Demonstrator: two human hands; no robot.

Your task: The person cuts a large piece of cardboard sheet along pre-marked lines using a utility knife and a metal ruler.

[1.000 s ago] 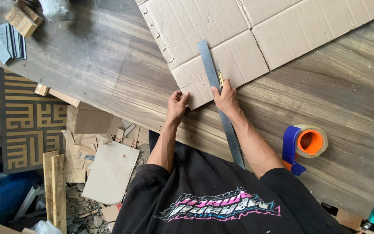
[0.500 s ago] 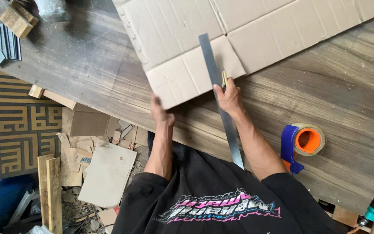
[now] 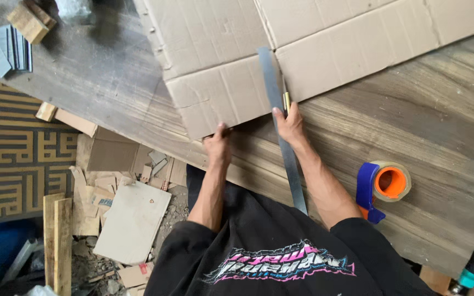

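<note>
Overhead, the left hand (image 3: pixel 219 143) grips the cardboard (image 3: pixel 215 55) edge steady while the right hand (image 3: pixel 289 125) closes on a small knife (image 3: pixel 286 101) beside a metal ruler (image 3: pixel 281 126).

Black short-sleeved shirt (image 3: pixel 281 257) with pink-white chest graphic.

A: Changes? Left hand (image 3: pixel 218 143)?
B: It slid along the near edge of the cardboard sheet (image 3: pixel 220 104), out toward that flap's corner and back, and now grips the edge left of the metal ruler (image 3: pixel 281 126).
A: Cardboard?
B: Shifted under the ruler. Right hand (image 3: pixel 289 125) sits a little nearer the cardboard edge.
</note>
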